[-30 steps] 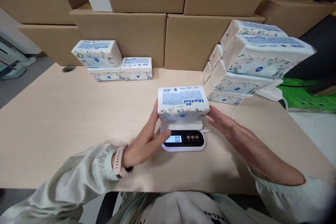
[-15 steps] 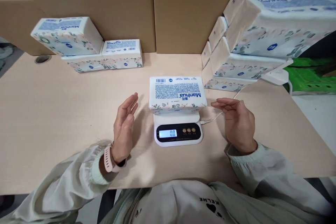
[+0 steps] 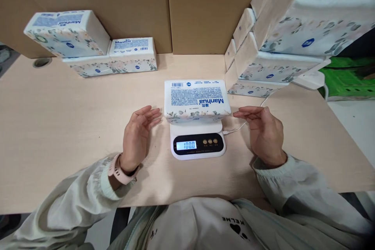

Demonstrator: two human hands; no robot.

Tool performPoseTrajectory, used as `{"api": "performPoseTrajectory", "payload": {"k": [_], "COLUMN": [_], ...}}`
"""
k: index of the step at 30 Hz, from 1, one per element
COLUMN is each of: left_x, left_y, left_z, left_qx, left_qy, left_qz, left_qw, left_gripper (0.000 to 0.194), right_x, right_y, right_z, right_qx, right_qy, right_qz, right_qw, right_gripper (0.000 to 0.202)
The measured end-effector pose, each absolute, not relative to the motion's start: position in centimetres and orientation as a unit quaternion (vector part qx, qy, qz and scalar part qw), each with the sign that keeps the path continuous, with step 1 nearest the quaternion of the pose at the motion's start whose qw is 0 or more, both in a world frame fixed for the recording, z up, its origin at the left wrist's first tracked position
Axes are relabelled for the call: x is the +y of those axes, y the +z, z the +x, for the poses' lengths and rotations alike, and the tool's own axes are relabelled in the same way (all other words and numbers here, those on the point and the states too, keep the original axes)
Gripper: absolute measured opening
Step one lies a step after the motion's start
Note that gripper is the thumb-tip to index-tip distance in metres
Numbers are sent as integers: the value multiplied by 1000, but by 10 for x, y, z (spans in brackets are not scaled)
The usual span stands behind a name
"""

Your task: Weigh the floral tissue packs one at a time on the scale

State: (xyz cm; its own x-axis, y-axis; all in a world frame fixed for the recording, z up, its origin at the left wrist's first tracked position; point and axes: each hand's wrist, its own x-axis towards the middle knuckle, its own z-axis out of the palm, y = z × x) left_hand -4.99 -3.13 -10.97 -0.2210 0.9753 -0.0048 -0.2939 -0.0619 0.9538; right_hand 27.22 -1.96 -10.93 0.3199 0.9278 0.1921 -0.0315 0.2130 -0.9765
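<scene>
A white tissue pack [image 3: 197, 99] with blue "Manhua" print and a floral edge lies flat on a white digital scale [image 3: 198, 155]. The lit display reads about 100.0, beside several round gold buttons. My left hand [image 3: 137, 136] is open just left of the pack, palm inward, fingers stretched out and apart from it. On the other side, my right hand [image 3: 265, 133] is also open, its fingertips close to the pack's right end without holding it. A pink band circles my left wrist.
Tissue packs [image 3: 133, 54] sit in a small stack at the back left. A taller stack of packs [image 3: 307, 27] leans at the right. Cardboard boxes [image 3: 211, 11] line the table's back. A white cable [image 3: 234, 129] runs from the scale; a green crate [image 3: 348, 82] stands beyond the right edge.
The scale's display has gone from 0.0 to about 100.0. My left hand's fingers have swung in toward the pack. The view has shifted slightly.
</scene>
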Motion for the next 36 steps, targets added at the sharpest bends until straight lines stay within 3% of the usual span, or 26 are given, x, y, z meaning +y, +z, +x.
{"api": "performPoseTrajectory", "payload": {"k": [25, 36], "left_x": [-31, -30], "left_y": [-104, -105], "left_z": [-49, -49], "left_qx": [459, 472], "left_qy": [635, 633], "left_qz": [335, 345], "left_qw": [524, 507], "left_gripper": [32, 25], "right_x": [-23, -24], "right_y": [-107, -108], "right_z": [271, 271], "right_qx": [-451, -457], "right_qy": [382, 379], "right_qz": [-508, -488], "right_qw": [626, 640], "right_gripper": [54, 42]}}
